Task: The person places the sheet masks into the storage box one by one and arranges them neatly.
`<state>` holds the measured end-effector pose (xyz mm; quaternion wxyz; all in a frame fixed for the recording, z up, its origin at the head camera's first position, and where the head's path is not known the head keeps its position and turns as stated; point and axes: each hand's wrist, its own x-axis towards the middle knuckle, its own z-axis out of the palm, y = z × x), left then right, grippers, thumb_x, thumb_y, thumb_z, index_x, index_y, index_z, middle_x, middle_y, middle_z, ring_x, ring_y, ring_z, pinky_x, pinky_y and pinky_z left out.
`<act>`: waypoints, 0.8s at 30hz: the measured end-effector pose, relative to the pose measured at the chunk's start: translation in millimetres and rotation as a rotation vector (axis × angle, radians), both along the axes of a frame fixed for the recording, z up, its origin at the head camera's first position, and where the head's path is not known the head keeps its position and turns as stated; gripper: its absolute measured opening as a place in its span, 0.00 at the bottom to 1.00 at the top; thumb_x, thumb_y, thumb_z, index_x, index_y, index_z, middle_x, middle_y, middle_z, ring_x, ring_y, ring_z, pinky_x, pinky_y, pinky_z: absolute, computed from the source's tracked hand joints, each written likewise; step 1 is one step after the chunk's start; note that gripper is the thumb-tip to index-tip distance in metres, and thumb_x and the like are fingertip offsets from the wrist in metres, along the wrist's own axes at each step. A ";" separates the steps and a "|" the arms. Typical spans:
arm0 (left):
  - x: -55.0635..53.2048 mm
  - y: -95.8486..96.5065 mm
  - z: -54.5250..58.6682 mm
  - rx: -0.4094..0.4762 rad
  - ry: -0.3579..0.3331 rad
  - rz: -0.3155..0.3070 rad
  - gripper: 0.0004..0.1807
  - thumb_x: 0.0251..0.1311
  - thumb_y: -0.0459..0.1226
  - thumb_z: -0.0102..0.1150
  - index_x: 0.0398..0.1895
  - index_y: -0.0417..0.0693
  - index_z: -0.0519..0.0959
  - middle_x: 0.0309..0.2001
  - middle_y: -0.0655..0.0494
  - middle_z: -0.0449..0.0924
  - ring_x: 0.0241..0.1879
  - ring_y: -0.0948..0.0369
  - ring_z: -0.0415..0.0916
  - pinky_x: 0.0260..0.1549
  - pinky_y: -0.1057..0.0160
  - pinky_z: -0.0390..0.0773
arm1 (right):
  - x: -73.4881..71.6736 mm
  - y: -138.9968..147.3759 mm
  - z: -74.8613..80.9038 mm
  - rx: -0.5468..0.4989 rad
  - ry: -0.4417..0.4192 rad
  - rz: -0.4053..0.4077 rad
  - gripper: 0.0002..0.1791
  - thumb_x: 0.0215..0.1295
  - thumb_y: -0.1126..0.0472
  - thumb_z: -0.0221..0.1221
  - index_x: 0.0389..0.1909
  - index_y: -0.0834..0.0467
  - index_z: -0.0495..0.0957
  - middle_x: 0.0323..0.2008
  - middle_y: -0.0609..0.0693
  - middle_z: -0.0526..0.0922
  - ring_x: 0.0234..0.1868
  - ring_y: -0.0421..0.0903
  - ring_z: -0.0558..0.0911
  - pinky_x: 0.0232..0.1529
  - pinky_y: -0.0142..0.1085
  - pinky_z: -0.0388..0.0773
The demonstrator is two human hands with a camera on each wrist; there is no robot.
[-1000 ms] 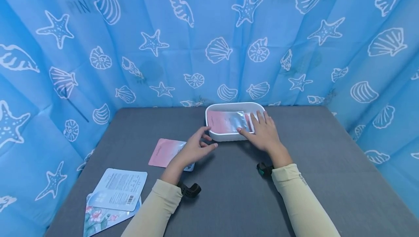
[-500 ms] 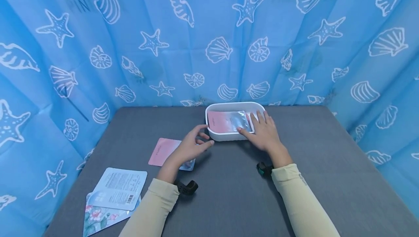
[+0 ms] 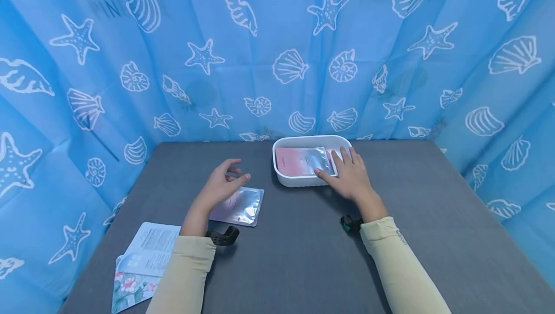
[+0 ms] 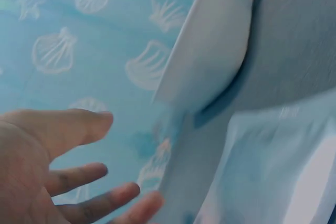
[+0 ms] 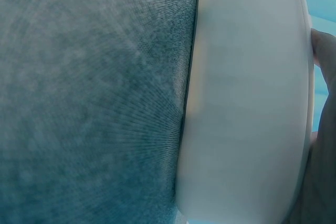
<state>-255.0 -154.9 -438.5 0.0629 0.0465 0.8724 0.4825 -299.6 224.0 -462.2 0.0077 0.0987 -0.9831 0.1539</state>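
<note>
Cream-coloured sleeves [image 3: 186, 267] cover both forearms, nearest to the viewer and directly behind the grips. To the left of the left forearm, and partly covered by it, lie two sachets: a flowered sachet [image 3: 130, 290] beneath, and a pale blue printed sachet [image 3: 149, 244] overlapping it. Black bands [image 3: 225, 236] are fitted at the wrists, one behind each grip.

Grey tabletop [image 3: 295, 256] carries all items. On it, below and slightly to the right of the left grip [image 3: 218, 186], lies a pink-and-silver sachet [image 3: 242, 206], flat. In the head view the hand and wrist hide its left part; in the left wrist view its corner appears beside the fingers, apart from the fingertips. State of the left grip: spread, fingers loosely bent, thumb held away from them.

Right grip [image 3: 350, 177] is located at the right end of a white box [image 3: 297, 181]. State: spread, fingers extended over the opening, thumb at the near rim. Box position: well to the right of the left grip. Inside it, just left of the right grip, a second pink-and-silver sachet [image 3: 297, 161] lies face up. More pink shows between this sachet and the right fingers; its extent is hidden.

Blue curtain [image 3: 260, 39], printed with white shells and starfish, hangs beyond both grips.
</note>
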 end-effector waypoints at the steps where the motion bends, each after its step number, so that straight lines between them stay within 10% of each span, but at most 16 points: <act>1: 0.0 -5.9 1.3 -0.007 -0.004 0.004 0.38 0.74 0.52 0.62 0.81 0.52 0.63 0.72 0.39 0.72 0.66 0.41 0.76 0.62 0.41 0.79 | -0.1 0.1 0.3 0.000 0.001 0.000 0.58 0.72 0.21 0.42 0.85 0.61 0.49 0.86 0.66 0.43 0.86 0.68 0.37 0.84 0.65 0.35; 12: 12.9 -68.5 6.5 -0.203 -0.137 0.068 0.42 0.74 0.56 0.60 0.80 0.42 0.62 0.76 0.31 0.66 0.74 0.34 0.66 0.68 0.32 0.72 | -1.2 0.3 0.4 0.011 0.013 -0.002 0.58 0.72 0.20 0.41 0.85 0.60 0.50 0.86 0.66 0.43 0.86 0.68 0.37 0.84 0.65 0.36; 24: 15.3 -72.7 3.4 -0.275 -0.188 0.030 0.49 0.63 0.55 0.72 0.79 0.40 0.63 0.73 0.29 0.68 0.70 0.32 0.68 0.66 0.31 0.73 | -0.6 0.4 2.4 0.002 0.008 0.007 0.58 0.72 0.20 0.42 0.85 0.61 0.50 0.86 0.67 0.43 0.86 0.68 0.37 0.84 0.65 0.35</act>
